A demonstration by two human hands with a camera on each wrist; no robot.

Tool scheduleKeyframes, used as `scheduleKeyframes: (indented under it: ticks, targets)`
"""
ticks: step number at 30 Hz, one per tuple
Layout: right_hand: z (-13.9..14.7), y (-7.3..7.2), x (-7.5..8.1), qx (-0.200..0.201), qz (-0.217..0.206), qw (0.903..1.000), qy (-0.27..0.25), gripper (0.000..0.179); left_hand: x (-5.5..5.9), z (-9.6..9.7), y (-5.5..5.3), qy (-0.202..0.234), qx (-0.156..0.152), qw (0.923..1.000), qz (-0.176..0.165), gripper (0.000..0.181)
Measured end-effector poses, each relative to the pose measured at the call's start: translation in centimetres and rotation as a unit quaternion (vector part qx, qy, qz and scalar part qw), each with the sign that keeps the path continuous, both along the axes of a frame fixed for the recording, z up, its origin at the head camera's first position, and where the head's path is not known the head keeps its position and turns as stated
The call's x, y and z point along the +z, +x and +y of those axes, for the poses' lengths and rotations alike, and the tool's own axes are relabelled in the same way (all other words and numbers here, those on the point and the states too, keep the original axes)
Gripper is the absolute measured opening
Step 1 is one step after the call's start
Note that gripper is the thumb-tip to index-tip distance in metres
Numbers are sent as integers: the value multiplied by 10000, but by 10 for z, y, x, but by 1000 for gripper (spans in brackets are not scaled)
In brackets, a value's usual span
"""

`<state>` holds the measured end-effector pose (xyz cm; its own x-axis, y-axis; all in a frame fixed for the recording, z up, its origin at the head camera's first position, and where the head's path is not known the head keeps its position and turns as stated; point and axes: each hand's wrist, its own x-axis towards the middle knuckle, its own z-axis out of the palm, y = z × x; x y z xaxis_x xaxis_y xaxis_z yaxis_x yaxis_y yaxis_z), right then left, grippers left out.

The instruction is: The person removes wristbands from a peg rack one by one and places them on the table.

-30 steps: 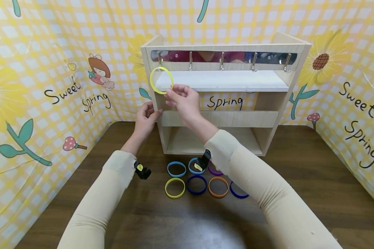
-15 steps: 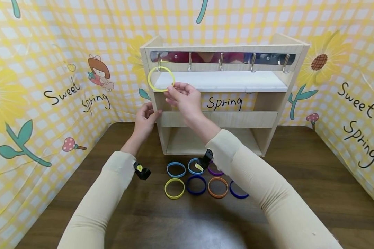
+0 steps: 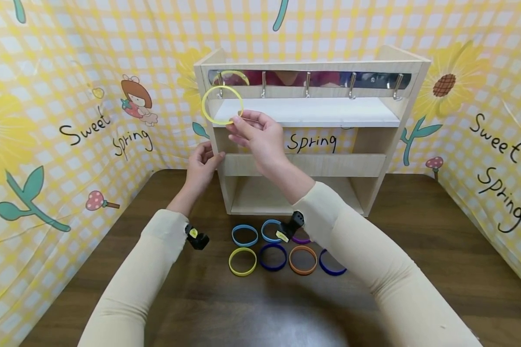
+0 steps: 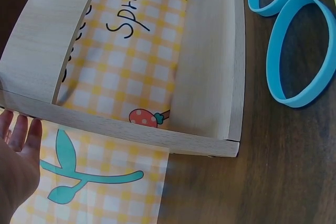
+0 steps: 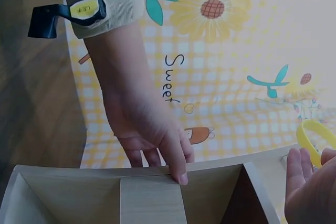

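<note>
My right hand (image 3: 260, 140) pinches a yellow silicone wristband (image 3: 219, 123) between thumb and fingers. The band is held up in front of the leftmost metal hook (image 3: 220, 91) and overlaps it in the head view. In the right wrist view the same band shows at the right edge, partly cut off. My left hand (image 3: 202, 164) grips the left side panel of a wooden shelf (image 3: 306, 166), its thumb over the front edge and its fingers on the outer face. The left wrist view shows those fingertips against the panel.
Several hooks line a shiny metal strip (image 3: 286, 78) that reflects the raised band. On the brown table (image 3: 191, 299), in front of the shelf, lie light blue (image 3: 245, 244), yellow (image 3: 242, 274), dark blue (image 3: 273, 269), orange (image 3: 303, 273) and purple wristbands. My right forearm partly covers some.
My right hand has moved the yellow wristband slightly up and to the left, and its reflection now shows in the strip. The left hand has stayed on the shelf's side.
</note>
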<state>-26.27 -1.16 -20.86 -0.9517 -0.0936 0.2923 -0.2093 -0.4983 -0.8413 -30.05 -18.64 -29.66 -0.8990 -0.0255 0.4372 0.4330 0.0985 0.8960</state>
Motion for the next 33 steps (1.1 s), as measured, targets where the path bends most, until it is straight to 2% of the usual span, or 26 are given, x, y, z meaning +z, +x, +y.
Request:
scheduleKeyframes:
  ticks: [9,22,33]
  targets:
    - [22,17,-7,189,-1,9997,125,8,0,1,-1,44,35,9999,150,40]
    - [64,32,-27,266,-152,9982,522,10,-2,0,-2,54,25,10000,41,40]
    - [103,37,-48,139,-201,9959,869,27,-2,1,-2,117,6,9999,117,41]
